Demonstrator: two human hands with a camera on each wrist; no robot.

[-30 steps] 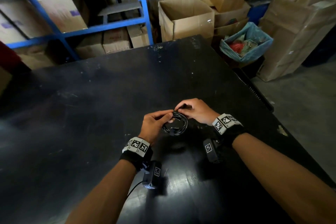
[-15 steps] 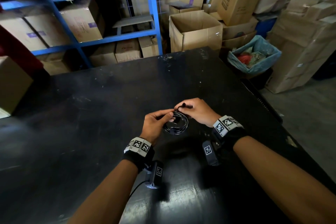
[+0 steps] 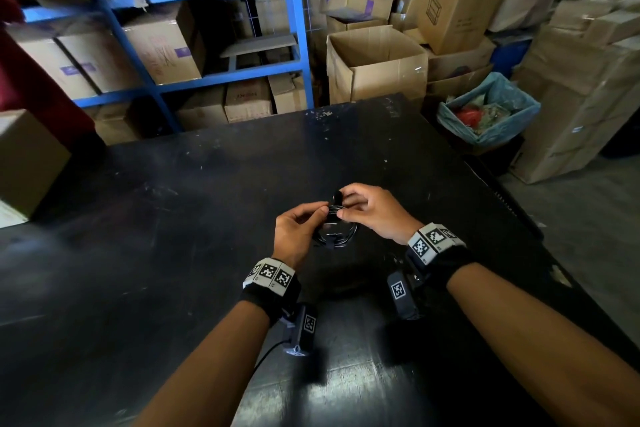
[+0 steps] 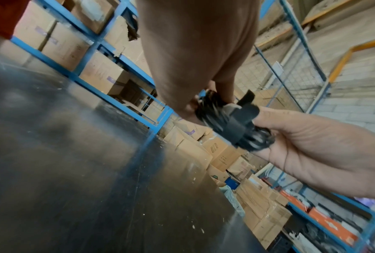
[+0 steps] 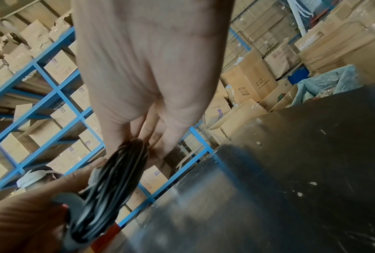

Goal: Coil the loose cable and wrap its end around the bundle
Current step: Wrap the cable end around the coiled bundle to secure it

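Note:
A small black cable bundle is held just above the black table, between both hands. My left hand pinches its left side with thumb and fingers. My right hand pinches a short black end at the top of the bundle. In the left wrist view a flat black strap lies across the coiled strands, with the right thumb on its tip. The right wrist view shows the bundle edge-on and blurred, between the fingers of both hands.
Blue shelving with cardboard boxes stands behind the table. An open carton and a bin with a blue liner sit past the far right corner. A brown box is at the left edge.
The hands have drawn closer together over the bundle, hiding more of the ring. The right hand still pinches the black end at the top. The head view has tilted up.

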